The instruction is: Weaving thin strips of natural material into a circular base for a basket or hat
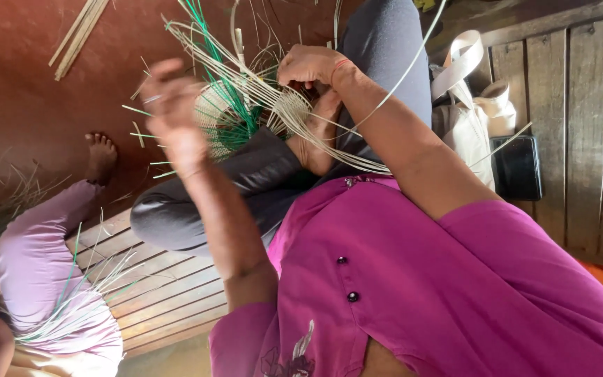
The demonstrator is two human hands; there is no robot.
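Over the lap, half-woven basket (259,115) of pale and green strips, right hand (308,66) pinching strips, left hand (172,105) blurred, grip unclear, cream bag (472,119) beside.

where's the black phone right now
In the head view the black phone lies at the right on the wooden plank floor, just right of the cream cloth bag, away from both hands.

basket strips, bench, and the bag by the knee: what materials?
Basket: thin flat strips, pale and green-dyed, probably split cane or bamboo; matte, springy, fanning loose. Bench: worn wooden slats with visible grain. Bag: cream woven cloth, likely canvas, soft folds.
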